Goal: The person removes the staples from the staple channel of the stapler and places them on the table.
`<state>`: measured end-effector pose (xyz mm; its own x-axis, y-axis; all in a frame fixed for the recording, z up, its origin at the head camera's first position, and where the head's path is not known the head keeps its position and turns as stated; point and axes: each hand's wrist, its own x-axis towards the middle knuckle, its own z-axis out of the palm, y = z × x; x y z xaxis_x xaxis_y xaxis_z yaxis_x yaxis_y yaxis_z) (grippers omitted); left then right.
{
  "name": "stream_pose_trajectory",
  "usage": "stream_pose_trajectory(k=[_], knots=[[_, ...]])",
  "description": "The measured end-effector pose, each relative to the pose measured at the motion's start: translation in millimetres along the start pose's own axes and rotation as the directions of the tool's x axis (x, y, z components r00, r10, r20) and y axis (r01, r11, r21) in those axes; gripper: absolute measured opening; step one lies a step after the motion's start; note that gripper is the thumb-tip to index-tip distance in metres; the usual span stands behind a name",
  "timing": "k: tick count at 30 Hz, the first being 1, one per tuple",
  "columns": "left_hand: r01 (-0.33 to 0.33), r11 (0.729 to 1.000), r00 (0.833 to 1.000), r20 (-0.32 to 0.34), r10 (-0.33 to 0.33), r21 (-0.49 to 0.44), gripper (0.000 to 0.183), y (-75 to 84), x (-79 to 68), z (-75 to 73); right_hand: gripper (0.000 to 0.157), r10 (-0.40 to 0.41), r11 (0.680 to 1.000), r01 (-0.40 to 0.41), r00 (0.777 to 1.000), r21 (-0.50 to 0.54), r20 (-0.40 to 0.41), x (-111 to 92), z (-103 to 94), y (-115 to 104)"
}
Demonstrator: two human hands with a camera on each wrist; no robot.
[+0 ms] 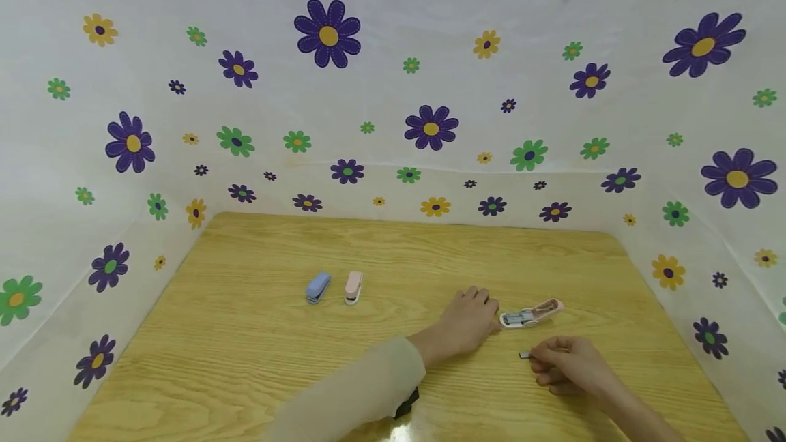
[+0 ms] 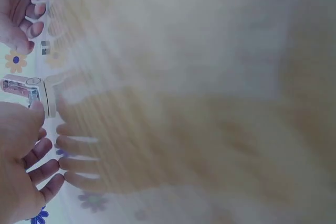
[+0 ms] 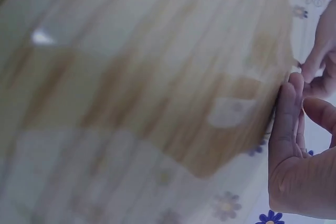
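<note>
A pink and white stapler [image 1: 529, 314] lies opened out on the wooden table, its metal magazine showing. My left hand [image 1: 464, 322] rests just left of it, fingers extended. In the left wrist view, the thumb of my left hand [image 2: 21, 161] reaches the stapler's [image 2: 33, 92] edge; whether it presses there I cannot tell. Nearer to me, my right hand [image 1: 571, 363] pinches a small grey strip of staples [image 1: 525, 355] between thumb and forefinger. That strip of staples [image 2: 45, 48] appears beside the right fingertips in the left wrist view. My right hand [image 3: 299, 156] hides the strip in its own view.
Two small staplers, a blue one [image 1: 318, 288] and a pale pink one [image 1: 353, 287], stand side by side left of the hands. A flower-patterned white sheet [image 1: 381, 87] encloses the wooden table [image 1: 245, 360] at the back and sides. A dark object [image 1: 406, 404] shows below the left sleeve.
</note>
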<state>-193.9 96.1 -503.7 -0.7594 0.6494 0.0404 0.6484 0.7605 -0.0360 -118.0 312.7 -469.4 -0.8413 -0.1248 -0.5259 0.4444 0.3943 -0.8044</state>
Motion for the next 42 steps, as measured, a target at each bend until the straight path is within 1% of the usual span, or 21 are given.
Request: stream_pose_trajectory(k=[4, 6, 10, 12, 15, 17, 20, 23, 26, 28, 29, 30, 32, 34, 36, 40, 42], knots=[[-0.005, 0.998, 1.0, -0.019, 0.004, -0.056, 0.038, -12.5, -16.1, 3.2, 0.043, -0.034, 0.999, 0.034, 0.999, 0.004, 0.006, -3, 2.4, -5], [-0.008, 0.997, 1.0, -0.015, 0.007, -0.073, 0.038, -20.2, -25.6, 2.4, 0.045, -0.051, 0.999, 0.051, 0.999, 0.001, 0.004, -3, 3.6, -8], [-0.045, 0.998, 0.999, -0.002, 0.045, -0.049, 0.042, -36.9, -44.5, -3.6, 0.049, -0.108, 0.994, 0.108, 0.994, -0.013, -0.021, -2, 10.4, -13], [-0.061, 0.997, 0.998, -0.002, 0.061, -0.043, 0.043, -45.9, -55.8, -7.3, 0.051, -0.143, 0.99, 0.143, 0.99, -0.018, -0.013, -1, 15.4, -15], [-0.062, 0.997, 0.998, -0.033, 0.06, -0.052, 0.042, -60.6, -75.2, -9.3, 0.052, -0.203, 0.979, 0.203, 0.979, -0.024, 0.018, 1, 23.5, -18], [-0.048, 0.997, 0.998, -0.055, 0.045, -0.061, 0.04, -71.2, -89.1, -11.0, 0.05, -0.25, 0.967, 0.252, 0.968, -0.039, 0.035, 2, 28.8, -21], [-0.019, 0.996, 0.995, -0.096, 0.011, -0.087, 0.04, -88.5, -108.4, -13.6, 0.045, -0.328, 0.94, 0.33, 0.944, -0.082, 0.04, 4, 37.3, -27], [0.018, 0.994, 0.989, -0.143, -0.033, -0.106, 0.041, -105.8, -124.8, -18.0, 0.037, -0.42, 0.894, 0.422, 0.906, -0.15, 0.048, 10, 46.4, -35], [0.065, 0.992, 0.973, -0.215, -0.087, -0.107, 0.038, -121.4, -138.6, -22.4, 0.026, -0.506, 0.836, 0.503, 0.861, -0.219, 0.045, 18, 57.8, -44], [0.112, 0.988, 0.953, -0.27, -0.136, -0.102, 0.036, -130.3, -147.0, -26.5, 0.021, -0.55, 0.802, 0.542, 0.834, -0.251, 0.045, 24, 66.5, -51], [0.132, 0.986, 0.94, -0.302, -0.156, -0.099, 0.035, -134.6, -150.7, -28.4, 0.019, -0.565, 0.788, 0.555, 0.824, -0.267, 0.042, 25, 71.0, -55], [0.158, 0.983, 0.927, -0.328, -0.182, -0.097, 0.035, -139.0, -154.1, -29.3, 0.018, -0.576, 0.777, 0.562, 0.816, -0.281, 0.04, 27, 75.7, -59], [0.209, 0.972, 0.904, -0.358, -0.234, -0.108, 0.035, -146.8, -159.9, -31.6, 0.015, -0.593, 0.76, 0.574, 0.804, -0.305, 0.038, 29, 84.7, -65], [0.254, 0.959, 0.887, -0.363, -0.283, -0.128, 0.036, -153.5, -164.8, -32.9, 0.013, -0.61, 0.736, 0.589, 0.791, -0.334, 0.048, 32, 92.5, -70], [0.289, 0.944, 0.876, -0.353, -0.328, -0.158, 0.037, -158.5, -168.4, -32.4, 0.011, -0.619, 0.715, 0.598, 0.782, -0.363, 0.068, 36, 98.5, -74], [0.326, 0.918, 0.866, -0.317, -0.386, -0.226, 0.042, -162.8, -172.1, -31.7, 0.008, -0.619, 0.692, 0.605, 0.778, -0.394, 0.107, 45, 108.2, -80], [0.344, 0.906, 0.865, -0.291, -0.408, -0.246, 0.045, -162.9, -172.2, -30.1, 0.007, -0.622, 0.682, 0.61, 0.774, -0.404, 0.117, 50, 113.2, -82]])
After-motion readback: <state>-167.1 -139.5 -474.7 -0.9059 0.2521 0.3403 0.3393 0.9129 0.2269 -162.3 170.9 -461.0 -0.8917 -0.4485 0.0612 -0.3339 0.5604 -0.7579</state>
